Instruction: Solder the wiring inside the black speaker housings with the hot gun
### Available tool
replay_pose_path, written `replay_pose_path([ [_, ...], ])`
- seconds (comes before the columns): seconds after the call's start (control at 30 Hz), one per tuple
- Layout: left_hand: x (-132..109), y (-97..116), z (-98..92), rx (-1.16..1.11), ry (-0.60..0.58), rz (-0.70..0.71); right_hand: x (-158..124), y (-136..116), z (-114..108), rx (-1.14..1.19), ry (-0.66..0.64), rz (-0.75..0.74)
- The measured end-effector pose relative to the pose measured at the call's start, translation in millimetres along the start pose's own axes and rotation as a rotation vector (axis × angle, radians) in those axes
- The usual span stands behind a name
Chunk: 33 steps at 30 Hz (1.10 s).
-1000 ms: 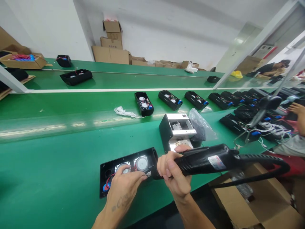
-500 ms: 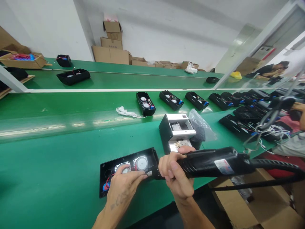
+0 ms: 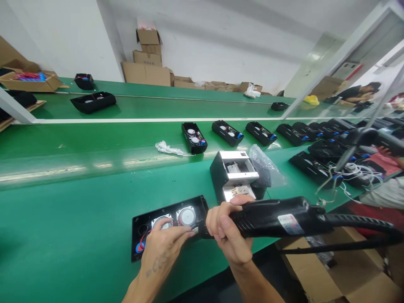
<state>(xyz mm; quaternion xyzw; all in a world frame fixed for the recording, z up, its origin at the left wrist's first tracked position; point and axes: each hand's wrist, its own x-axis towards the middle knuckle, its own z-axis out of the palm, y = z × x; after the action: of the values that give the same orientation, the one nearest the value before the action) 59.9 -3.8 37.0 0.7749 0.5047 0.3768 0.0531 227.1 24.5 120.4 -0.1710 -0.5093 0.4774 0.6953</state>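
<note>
An open black speaker housing (image 3: 142,221) lies on the near edge of the green bench, with two round silver speaker drivers (image 3: 186,216) and red and blue wires inside. My left hand (image 3: 164,246) rests on the housing, its fingertips pinching something small at the tool's tip. My right hand (image 3: 227,233) grips a black electric screwdriver (image 3: 274,216), held nearly level with its tip at the housing's right end. A thick black cable (image 3: 356,221) runs from the tool to the right.
A silver and black box (image 3: 235,172) and a plastic bag (image 3: 265,162) stand just behind my hands. Several black housings (image 3: 229,132) ride the green conveyor (image 3: 94,143). Another person's hand (image 3: 386,151) works at far right. Cardboard boxes (image 3: 341,269) sit below the bench.
The screwdriver and my right hand have shifted slightly left toward the housing. The housings on the conveyor have drifted a little. My left hand stays on the housing.
</note>
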Motion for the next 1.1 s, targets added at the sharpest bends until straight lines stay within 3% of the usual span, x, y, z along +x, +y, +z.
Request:
replay_pose_path([
  [0.4, -0.5, -2.3, -1.5, 0.037, -0.011, -0.004, -0.2, 3.4, 0.4, 0.009, -0.038, 0.02],
  [0.63, -11.4, -4.0, 4.3, 0.065, -0.196, -0.087, -5.7, 5.5, -6.6, -0.054, -0.04, 0.047],
  [0.93, -8.6, -4.8, -2.3, -0.03, -0.303, -0.138, -9.2, 17.5, -8.0, -0.132, -0.031, 0.107],
  [1.1, -13.4, -11.1, 5.6, -0.038, -0.299, -0.123, -10.0, 23.1, -7.6, -0.171, -0.037, 0.125],
])
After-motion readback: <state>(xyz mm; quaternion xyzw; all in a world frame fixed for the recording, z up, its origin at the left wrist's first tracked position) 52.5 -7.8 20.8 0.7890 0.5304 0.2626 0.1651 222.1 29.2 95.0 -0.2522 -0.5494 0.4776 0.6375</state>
